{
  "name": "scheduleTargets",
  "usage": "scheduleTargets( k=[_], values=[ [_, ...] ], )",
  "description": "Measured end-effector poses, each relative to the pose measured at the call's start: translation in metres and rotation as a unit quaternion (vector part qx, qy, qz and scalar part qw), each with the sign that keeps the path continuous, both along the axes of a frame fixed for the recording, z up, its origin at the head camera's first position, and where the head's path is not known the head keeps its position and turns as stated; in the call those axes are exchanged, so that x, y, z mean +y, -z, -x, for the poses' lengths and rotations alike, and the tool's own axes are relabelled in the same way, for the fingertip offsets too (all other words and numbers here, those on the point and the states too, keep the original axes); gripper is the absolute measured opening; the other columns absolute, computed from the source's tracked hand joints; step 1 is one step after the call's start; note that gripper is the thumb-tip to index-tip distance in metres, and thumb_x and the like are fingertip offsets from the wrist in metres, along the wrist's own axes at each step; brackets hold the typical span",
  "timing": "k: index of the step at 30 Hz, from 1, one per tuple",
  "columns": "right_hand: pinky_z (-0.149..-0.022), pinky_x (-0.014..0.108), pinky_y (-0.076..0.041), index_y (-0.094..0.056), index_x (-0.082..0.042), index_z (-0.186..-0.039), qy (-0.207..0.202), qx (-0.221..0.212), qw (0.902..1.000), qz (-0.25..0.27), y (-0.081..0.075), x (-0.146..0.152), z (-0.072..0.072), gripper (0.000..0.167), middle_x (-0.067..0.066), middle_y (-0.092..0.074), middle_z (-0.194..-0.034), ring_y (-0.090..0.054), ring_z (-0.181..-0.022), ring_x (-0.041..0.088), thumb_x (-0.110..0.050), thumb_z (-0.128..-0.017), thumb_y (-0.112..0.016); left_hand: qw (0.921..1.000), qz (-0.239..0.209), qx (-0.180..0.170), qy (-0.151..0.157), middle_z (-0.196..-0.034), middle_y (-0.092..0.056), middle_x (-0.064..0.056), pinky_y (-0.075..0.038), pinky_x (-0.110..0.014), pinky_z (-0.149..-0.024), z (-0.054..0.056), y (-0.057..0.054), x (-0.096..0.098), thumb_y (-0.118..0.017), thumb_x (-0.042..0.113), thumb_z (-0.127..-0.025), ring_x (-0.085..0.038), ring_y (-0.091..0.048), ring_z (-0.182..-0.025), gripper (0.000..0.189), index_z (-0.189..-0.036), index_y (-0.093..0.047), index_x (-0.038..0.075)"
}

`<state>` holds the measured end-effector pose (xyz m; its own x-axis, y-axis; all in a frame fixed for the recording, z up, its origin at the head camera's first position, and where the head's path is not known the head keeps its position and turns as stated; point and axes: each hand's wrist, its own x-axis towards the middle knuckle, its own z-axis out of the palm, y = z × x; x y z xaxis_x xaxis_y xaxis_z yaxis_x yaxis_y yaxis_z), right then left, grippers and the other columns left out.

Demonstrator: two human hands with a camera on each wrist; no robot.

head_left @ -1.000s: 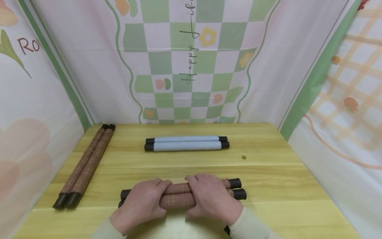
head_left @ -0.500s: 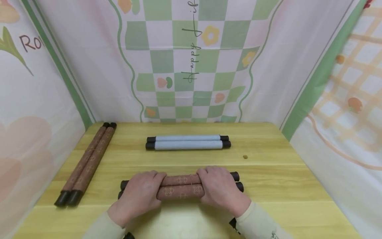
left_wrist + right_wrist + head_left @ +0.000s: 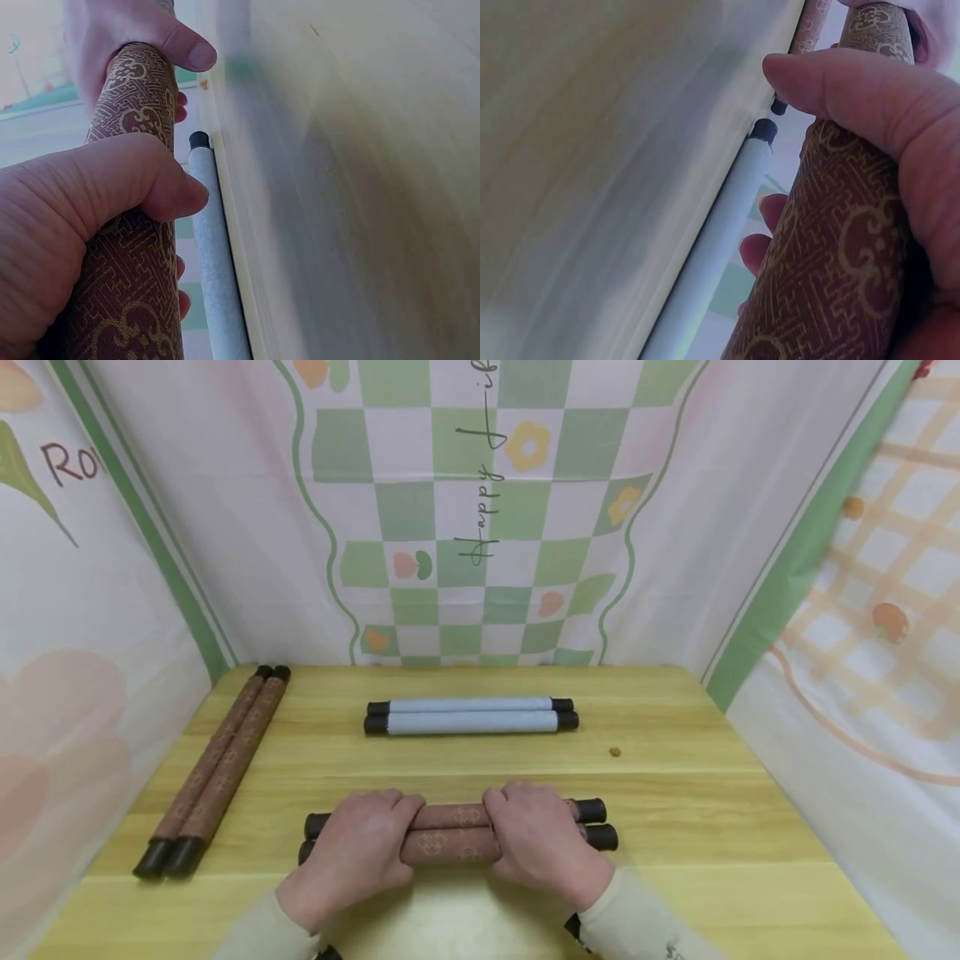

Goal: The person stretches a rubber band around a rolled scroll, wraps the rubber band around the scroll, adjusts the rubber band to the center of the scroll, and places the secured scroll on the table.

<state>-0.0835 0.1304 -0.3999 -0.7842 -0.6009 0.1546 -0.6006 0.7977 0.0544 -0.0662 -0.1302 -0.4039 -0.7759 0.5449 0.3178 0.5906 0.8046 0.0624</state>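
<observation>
Both my hands grip a brown brocade scroll (image 3: 453,843) with gold motifs, rolled from both ends into two parallel rolls with black end knobs. My left hand (image 3: 360,843) holds it left of the middle, and my right hand (image 3: 542,843) right of the middle. In the left wrist view the thumb lies across the brocade (image 3: 124,300), with fingertips (image 3: 182,302) showing on its far side. Much the same grip shows in the right wrist view, where the right thumb (image 3: 840,82) crosses over the scroll and fingers curl beneath. The palms hide parts of both rolls.
Farther back on the wooden table (image 3: 675,810) lies a pale blue double-rolled scroll (image 3: 472,722) with black knobs. Another brown scroll (image 3: 217,777) lies slanted along the left edge. A small brown speck (image 3: 615,752) sits right of the blue one. Printed curtains (image 3: 480,527) surround the table.
The scroll has shifted slightly away from me over the second. My right hand slid outward along it, then came back inward; the left hand stays near the left end. The other scrolls lie still.
</observation>
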Motion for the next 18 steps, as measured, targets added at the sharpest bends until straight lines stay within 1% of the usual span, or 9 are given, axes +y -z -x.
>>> scheduleTargets(
  k=[4,7,11,18],
  values=[
    [-0.067,0.039,-0.054,-0.058,-0.015,-0.095,0.001,0.004,1.0,-0.002,0.002,-0.004,-0.002,0.051,0.0,-0.06,-0.082,-0.06,-0.074,0.018,-0.039,-0.063,-0.088,1.0,0.002,-0.006,-0.006,-0.09,-0.069,0.002,-0.055,-0.038,-0.066,-0.001,0.0,0.001,-0.085,0.03,-0.06,-0.015,-0.065,-0.077,0.054,-0.111,-0.071,0.015],
    [-0.071,0.039,-0.055,-0.058,-0.014,-0.096,0.002,0.004,1.0,-0.004,0.002,-0.008,-0.004,0.054,-0.001,-0.061,-0.083,-0.06,-0.075,0.017,-0.044,-0.063,-0.089,1.0,-0.001,0.003,-0.001,-0.09,-0.069,0.003,-0.055,-0.037,-0.065,-0.001,0.002,0.002,-0.085,0.029,-0.059,-0.014,-0.064,-0.077,0.054,-0.11,-0.071,0.016],
    [-0.072,0.039,-0.055,-0.059,-0.013,-0.097,0.001,0.007,1.0,-0.006,0.001,-0.013,-0.007,0.056,0.0,-0.062,-0.083,-0.06,-0.075,0.017,-0.048,-0.064,-0.087,0.9998,-0.005,0.017,0.007,-0.087,-0.068,0.004,-0.054,-0.035,-0.062,-0.002,0.004,0.003,-0.084,0.029,-0.058,-0.012,-0.062,-0.073,0.054,-0.109,-0.071,0.017],
    [-0.071,0.039,-0.055,-0.059,-0.013,-0.098,-0.003,0.011,0.9999,-0.002,0.0,-0.015,-0.009,0.057,0.0,-0.061,-0.083,-0.06,-0.075,0.018,-0.049,-0.065,-0.088,0.9999,-0.005,0.007,0.008,-0.086,-0.067,0.005,-0.053,-0.035,-0.062,-0.002,0.005,0.003,-0.084,0.03,-0.058,-0.011,-0.061,-0.072,0.054,-0.108,-0.07,0.018]
  ],
)
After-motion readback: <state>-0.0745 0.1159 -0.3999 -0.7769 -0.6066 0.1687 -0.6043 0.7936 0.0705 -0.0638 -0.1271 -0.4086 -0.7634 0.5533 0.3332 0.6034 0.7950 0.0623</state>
